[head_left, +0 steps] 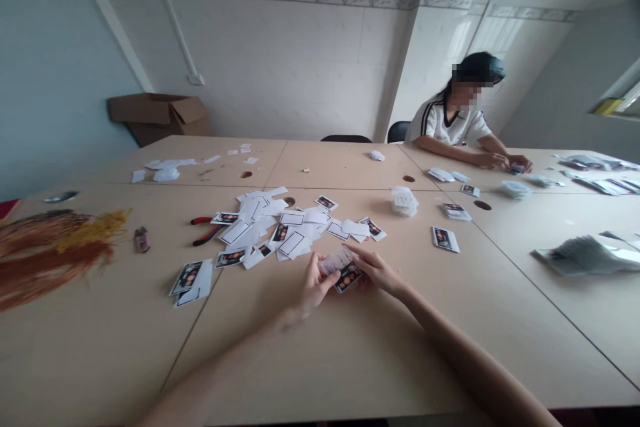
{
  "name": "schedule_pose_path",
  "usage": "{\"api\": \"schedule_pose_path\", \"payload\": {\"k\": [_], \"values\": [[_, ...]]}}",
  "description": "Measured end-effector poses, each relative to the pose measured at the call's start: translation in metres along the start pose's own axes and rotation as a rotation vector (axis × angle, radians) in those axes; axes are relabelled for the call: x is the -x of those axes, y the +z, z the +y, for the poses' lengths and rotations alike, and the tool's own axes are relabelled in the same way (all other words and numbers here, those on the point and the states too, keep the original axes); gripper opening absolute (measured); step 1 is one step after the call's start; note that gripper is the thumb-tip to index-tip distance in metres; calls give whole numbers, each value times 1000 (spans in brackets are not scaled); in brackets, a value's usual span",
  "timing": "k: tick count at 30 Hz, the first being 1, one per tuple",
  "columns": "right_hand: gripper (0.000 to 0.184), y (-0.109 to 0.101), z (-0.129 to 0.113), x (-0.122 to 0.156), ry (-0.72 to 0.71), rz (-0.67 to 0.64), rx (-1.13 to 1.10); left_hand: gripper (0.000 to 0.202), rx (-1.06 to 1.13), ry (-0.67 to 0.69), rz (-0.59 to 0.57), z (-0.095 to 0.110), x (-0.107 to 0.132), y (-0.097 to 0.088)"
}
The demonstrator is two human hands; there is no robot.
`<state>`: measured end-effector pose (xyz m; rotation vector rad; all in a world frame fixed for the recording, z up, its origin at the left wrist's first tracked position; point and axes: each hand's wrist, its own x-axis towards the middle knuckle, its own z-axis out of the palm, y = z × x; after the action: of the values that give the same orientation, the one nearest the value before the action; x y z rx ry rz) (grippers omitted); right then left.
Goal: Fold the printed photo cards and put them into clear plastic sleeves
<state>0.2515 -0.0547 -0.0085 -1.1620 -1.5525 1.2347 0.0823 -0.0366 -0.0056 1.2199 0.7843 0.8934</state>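
Near the middle of the table, my left hand grips a pale, translucent-looking piece, its thumb reaching to a black printed card. My right hand is closed on the right side of that card, fingers over its top edge. Whether the pale piece is a small bag or a stack of slips I cannot tell. Just beyond both hands spreads a loose pile of white cards, some with black frames and some with dark printed pictures. Two or three similar cards lie to the left.
Red-handled pliers are partly under the pile. Small pink snips and bundled orange-brown strings lie left. Clear packets, printed cards and silvery bags lie right. Across the table a person handles a small item.
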Motion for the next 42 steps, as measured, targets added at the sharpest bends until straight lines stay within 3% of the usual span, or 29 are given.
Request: {"api": "schedule_pose_path", "payload": {"k": [4, 7, 12, 20, 24, 27, 30, 33, 37, 39, 42], "values": [[35, 24, 4, 2, -101, 221, 222, 40, 2, 23, 21, -6, -3, -6], [32, 33, 6, 2, -105, 312, 334, 36, -23, 45, 34, -9, -4, -9], [25, 31, 7, 1, -129, 305, 335, 31, -69, 42, 12, -7, -2, -9], [30, 24, 10, -1, -122, 300, 371, 37, -46, 48, 20, -6, 0, -5], [38, 19, 7, 2, -55, 165, 146, 33, -73, 91, 25, -13, -4, -6], [29, 21, 5, 4, -63, 57, 11, 34, -88, 96, 109, -15, -9, -12], [31, 25, 6, 3, -150, 85, -12, 36, -103, 102, 152, -12, -13, -18], [33, 24, 9, -1, -170, 239, -101, 46, -139, 98, 63, -8, -10, -18], [21, 19, 9, -4, -207, 425, -75, 65, -143, 49, -189, -4, -1, -11], [19, 22, 7, -2, -211, 394, 18, 57, -139, 62, -235, -4, 1, -8], [19, 29, 4, 2, -212, 317, 154, 34, -204, 57, -191, -4, 1, -8]]}}
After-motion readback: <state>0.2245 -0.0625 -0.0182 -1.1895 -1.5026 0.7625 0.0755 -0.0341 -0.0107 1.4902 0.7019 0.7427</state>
